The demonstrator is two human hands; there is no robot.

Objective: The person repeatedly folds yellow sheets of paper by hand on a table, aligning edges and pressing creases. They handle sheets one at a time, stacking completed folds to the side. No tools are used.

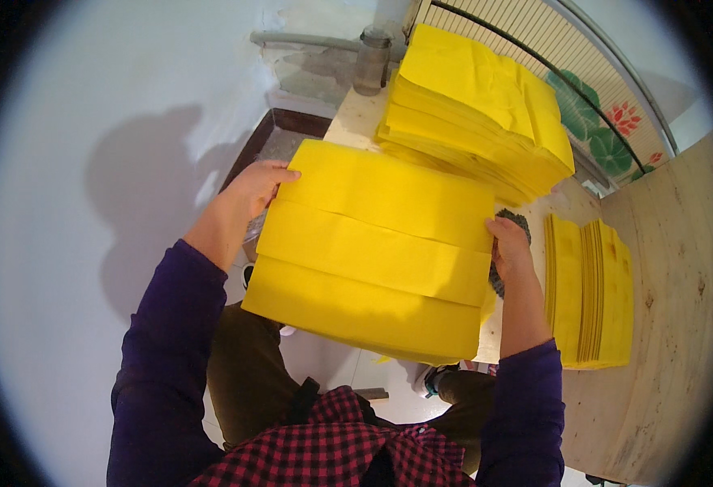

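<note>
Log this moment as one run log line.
left hand: grips left edge of yellow paper bundle | right hand: grips right edge | bundle: above table edge

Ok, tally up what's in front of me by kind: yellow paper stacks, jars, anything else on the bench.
Yellow paper stacks: 3 (held bundle, big stack, upright stack)
Clear jar: 1
Dark textured object beside the right hand, kind unclear: 1
Total: 5

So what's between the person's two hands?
In the head view, a folded yellow paper bundle spans the gap, the left hand gripping its left edge and the right hand its right edge.
</note>
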